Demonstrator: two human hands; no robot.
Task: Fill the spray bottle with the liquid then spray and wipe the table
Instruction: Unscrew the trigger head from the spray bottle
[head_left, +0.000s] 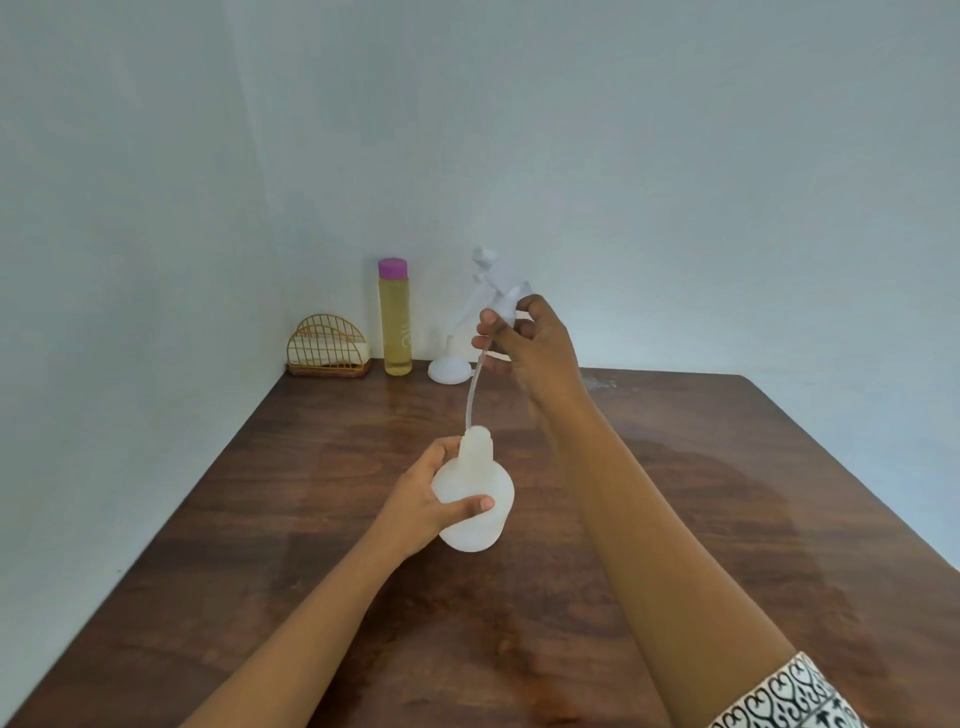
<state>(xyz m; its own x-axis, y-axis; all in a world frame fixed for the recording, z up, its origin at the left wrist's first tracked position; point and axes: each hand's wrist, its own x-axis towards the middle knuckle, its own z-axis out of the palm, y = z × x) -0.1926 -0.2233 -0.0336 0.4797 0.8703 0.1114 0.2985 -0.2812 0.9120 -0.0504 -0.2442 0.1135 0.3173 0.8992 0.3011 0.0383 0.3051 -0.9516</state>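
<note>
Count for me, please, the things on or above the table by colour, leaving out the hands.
White or clear: 3 (spray bottle, spray head, funnel)
Yellow, purple cap: 1 (liquid bottle)
Gold: 1 (holder)
Cream: 1 (what looks like a cloth in the holder)
Total: 6

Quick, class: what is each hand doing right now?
Left hand: grips the spray bottle.
Right hand: holds the sprayer head above it.

Spray head (497, 283) blurred; patterned sleeve (779, 696) cut off below.
</note>
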